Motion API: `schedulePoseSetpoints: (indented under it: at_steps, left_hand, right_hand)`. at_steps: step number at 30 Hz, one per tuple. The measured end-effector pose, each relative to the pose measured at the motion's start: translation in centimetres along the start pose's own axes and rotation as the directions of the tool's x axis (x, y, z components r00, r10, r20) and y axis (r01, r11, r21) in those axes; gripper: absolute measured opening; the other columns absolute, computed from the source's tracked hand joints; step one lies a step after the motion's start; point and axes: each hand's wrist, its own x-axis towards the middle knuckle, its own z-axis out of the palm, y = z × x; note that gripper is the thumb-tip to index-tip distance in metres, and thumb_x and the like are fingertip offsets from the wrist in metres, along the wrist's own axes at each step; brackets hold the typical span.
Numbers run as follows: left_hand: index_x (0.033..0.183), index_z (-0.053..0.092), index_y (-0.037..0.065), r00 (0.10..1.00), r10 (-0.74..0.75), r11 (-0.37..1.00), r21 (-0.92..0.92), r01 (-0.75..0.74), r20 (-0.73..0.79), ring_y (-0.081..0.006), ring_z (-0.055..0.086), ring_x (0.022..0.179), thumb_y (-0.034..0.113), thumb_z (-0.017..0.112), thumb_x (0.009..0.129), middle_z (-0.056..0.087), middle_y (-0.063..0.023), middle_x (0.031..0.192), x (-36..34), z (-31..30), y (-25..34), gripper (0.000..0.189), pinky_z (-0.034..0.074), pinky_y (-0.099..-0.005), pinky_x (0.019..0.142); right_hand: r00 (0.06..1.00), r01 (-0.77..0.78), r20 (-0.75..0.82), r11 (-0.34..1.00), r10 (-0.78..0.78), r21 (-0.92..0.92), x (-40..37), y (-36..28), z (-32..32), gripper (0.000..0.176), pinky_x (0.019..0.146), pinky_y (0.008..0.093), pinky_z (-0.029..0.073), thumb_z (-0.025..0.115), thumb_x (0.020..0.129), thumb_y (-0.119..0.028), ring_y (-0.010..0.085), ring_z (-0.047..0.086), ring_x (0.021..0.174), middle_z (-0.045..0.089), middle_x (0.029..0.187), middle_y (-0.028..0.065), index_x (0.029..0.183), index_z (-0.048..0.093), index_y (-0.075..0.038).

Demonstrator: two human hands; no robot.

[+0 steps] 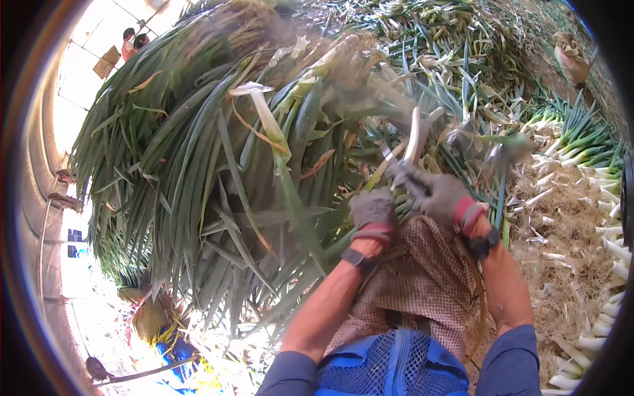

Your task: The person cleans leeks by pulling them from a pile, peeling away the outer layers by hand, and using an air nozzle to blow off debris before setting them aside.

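My left hand (pixel 373 212), in a grey glove with a red cuff, is closed on a green onion, its fingers curled at lap height. Close beside it, my right hand (pixel 441 198), gloved the same way, grips a dark tool (pixel 415 179) with a thin metallic tip; blur hides its exact kind. A white onion stem (pixel 415 135) rises just beyond the two hands. Bits of leaf and husk are smeared by motion above them. Left of my hands lies a large heap of long green onions (pixel 191 152), with one pale stalk (pixel 267 122) on top.
Trimmed onions with white ends (pixel 617 251) line the right side, beside a bed of cut roots (pixel 555 264). Loose leaf scraps (pixel 449 53) are piled at the back. A sack-like bundle (pixel 571 59) stands far right. People (pixel 132 45) are at the far left.
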Motion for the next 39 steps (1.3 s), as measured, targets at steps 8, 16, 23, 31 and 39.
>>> schedulePoseSetpoints:
  at_steps: [8,16,23,31,39]
  left_hand:
    - [0.119,0.072,0.010,0.989,-0.060,0.950,-0.311,0.016,-0.134,-0.0414,0.073,0.107,0.043,0.068,0.098,0.078,-0.0143,0.113,1.6,0.8,-5.0,0.040,0.058,-0.0526,0.091]
    - [0.139,0.070,0.009,0.930,-0.179,0.886,-0.358,0.294,0.322,-0.0372,0.071,0.123,0.048,0.069,0.099,0.074,-0.0202,0.132,2.3,4.2,-9.5,0.055,0.054,-0.0474,0.105]
    - [0.125,0.078,0.005,0.836,0.177,0.672,-0.685,0.282,0.518,-0.0207,0.073,0.103,0.034,0.071,0.099,0.081,-0.0123,0.113,0.7,4.1,-6.8,0.040,0.057,-0.0365,0.093]
    - [0.128,0.074,0.011,0.973,0.217,0.852,-0.470,-0.230,-0.082,-0.0295,0.075,0.098,0.021,0.075,0.095,0.078,-0.0092,0.111,-3.2,2.6,-5.3,0.035,0.060,-0.0396,0.091]
    - [0.133,0.068,0.007,0.795,-0.510,0.858,-0.250,0.448,-0.328,-0.0388,0.074,0.108,0.031,0.086,0.085,0.073,-0.0204,0.126,-0.2,-11.3,-15.4,0.057,0.058,-0.0457,0.089]
  right_hand:
    - [0.976,0.014,-0.215,0.993,0.011,0.114,-0.2,5.5,0.7,0.087,0.107,0.0363,0.051,0.084,0.085,-0.040,0.0295,0.070,0.124,0.072,0.138,0.0176,0.162,0.051,-0.015]
    - [0.996,-0.059,0.078,0.984,0.046,0.167,-1.2,2.9,2.3,0.088,0.101,0.0357,0.053,0.083,0.085,-0.034,0.0265,0.072,0.108,0.076,0.125,0.0181,0.164,0.048,-0.019]
    - [0.996,-0.040,0.080,0.991,0.030,0.127,-0.5,2.7,3.1,0.087,0.104,0.0404,0.054,0.082,0.087,-0.040,0.0369,0.073,0.117,0.074,0.129,0.0232,0.164,0.048,-0.023]
    - [0.997,0.068,-0.066,0.935,-0.048,0.348,1.6,3.8,5.8,0.088,0.113,0.0370,0.048,0.083,0.086,-0.035,0.0337,0.068,0.130,0.070,0.144,0.0183,0.165,0.048,-0.017]
    - [0.981,0.129,0.084,0.914,-0.174,0.385,-1.0,0.6,7.2,0.092,0.110,0.0372,0.050,0.086,0.082,-0.034,0.0319,0.070,0.124,0.071,0.138,0.0200,0.165,0.048,-0.021]
